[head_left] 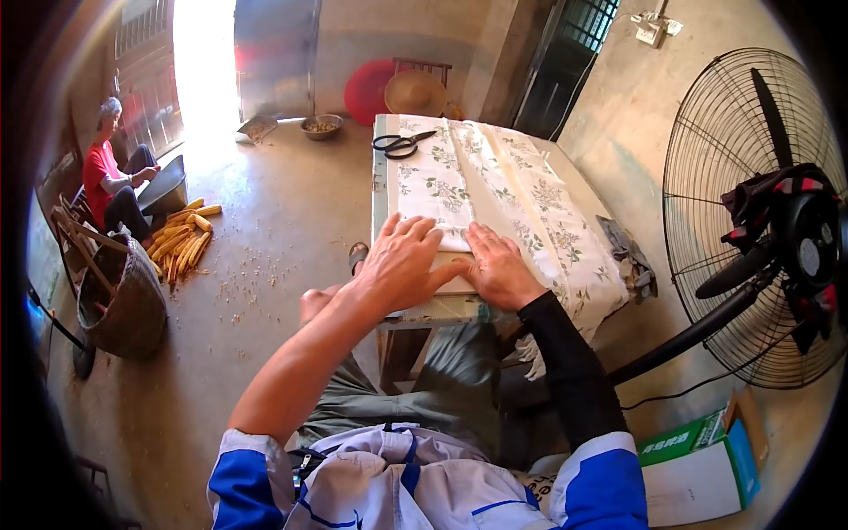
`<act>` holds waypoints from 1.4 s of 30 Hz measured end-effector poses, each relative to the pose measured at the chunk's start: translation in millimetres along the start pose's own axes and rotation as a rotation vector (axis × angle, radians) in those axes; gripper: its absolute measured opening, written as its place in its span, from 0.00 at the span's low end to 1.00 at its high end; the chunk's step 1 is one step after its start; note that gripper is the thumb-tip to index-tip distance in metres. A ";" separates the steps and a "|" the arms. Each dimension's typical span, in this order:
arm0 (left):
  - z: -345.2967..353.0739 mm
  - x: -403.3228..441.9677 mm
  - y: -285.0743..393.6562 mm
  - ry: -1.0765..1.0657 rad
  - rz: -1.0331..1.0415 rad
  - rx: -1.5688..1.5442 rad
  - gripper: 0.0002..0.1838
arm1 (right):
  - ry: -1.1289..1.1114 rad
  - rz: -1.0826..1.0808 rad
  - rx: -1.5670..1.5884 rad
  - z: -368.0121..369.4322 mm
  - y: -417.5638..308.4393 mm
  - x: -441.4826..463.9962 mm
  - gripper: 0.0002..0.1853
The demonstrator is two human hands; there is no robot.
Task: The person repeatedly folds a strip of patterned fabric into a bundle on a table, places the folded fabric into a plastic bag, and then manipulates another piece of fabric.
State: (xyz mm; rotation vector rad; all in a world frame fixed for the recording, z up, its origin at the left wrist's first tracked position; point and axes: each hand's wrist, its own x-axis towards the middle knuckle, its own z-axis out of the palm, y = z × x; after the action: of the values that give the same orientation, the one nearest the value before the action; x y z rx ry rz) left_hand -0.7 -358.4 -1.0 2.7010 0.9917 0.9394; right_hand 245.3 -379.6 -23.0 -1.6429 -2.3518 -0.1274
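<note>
A: What are the hands doing?

B: The left hand (396, 261) and the right hand (502, 268) lie palm down at the near end of a white floral cloth (448, 188), thumbs close together. Their fingers (413, 227) are released, stretched out over it; how hard they press, I can't tell.

A: And the surface?

B: A pale tabletop (382, 181). The cloth runs lengthwise across it in long bands, its fringe (533, 358) hanging off the near right side. Black scissors (409, 143) lie by the far left corner, and a grey rag (630, 253) is bunched along the right edge.

A: What's around it?

B: A bare floor (265, 353) strewn with pale bits. On the left a person in a red shirt (99, 172) sits by a dark tub (168, 187), with yellow corn cobs (185, 240) heaped beside it and a woven basket (124, 305) nearer.

A: Farther back?

B: A bright doorway (205, 66), a bowl (321, 129) on the floor, and a straw hat (415, 94) overlapping something red and round (363, 93).

A: To the right?

B: A big caged fan (804, 243), with a green-and-white box (693, 477) below.
</note>
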 end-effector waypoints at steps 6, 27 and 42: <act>27.6 16.5 -10.6 -0.097 -0.012 -0.034 0.37 | -0.007 -0.082 -0.024 -3.9 8.8 0.4 0.37; -16.0 -2.1 -47.2 -0.203 -0.098 -0.181 0.33 | -0.134 -0.003 0.194 -44.2 -2.9 6.1 0.41; -17.5 -2.3 -53.3 -0.194 -0.084 -0.244 0.34 | 0.026 -0.178 0.184 -54.1 7.9 21.1 0.24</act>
State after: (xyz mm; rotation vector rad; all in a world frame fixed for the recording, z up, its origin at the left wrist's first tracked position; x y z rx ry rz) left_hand -41.5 -320.0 -4.5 2.4710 0.8817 0.7151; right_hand 255.0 -369.8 33.9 -1.3399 -2.4065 0.0322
